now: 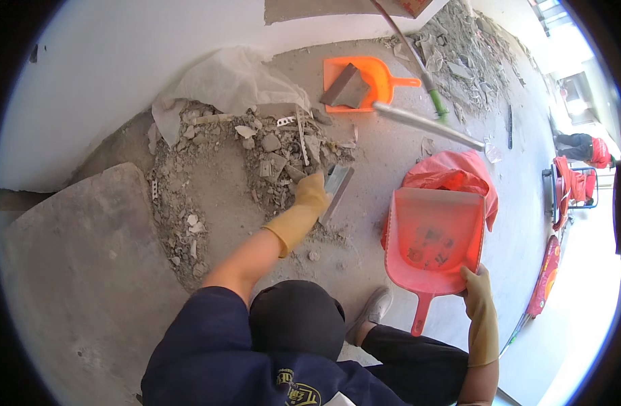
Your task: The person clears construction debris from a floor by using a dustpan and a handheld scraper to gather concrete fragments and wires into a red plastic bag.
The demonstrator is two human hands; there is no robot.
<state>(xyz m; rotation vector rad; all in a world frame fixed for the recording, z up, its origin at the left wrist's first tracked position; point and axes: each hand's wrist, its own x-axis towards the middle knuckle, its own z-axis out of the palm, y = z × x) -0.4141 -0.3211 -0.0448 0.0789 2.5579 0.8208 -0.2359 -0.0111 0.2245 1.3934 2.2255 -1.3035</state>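
My left hand [312, 194], in a yellow rubber glove, is closed at the edge of a flat grey metal-looking plate [337, 189]. The plate stands tilted on the floor beside a pile of broken rubble [270, 145]. On the right, my gloved right hand [476, 284] grips the lower right rim of a red dustpan [435, 237], whose handle points toward me. Nothing but dusty marks shows in its pan. A crumpled red bag [452, 169] lies just behind the dustpan, partly hidden by it.
An orange dustpan [375, 71] holding a grey flat piece [348, 86] lies ahead. A pale bar [425, 125] and a green-ended pole [419, 61] cross the floor. White sheeting [236, 78] covers rubble by the wall; a large board [94, 250] lies left. A person [594, 150] is far right.
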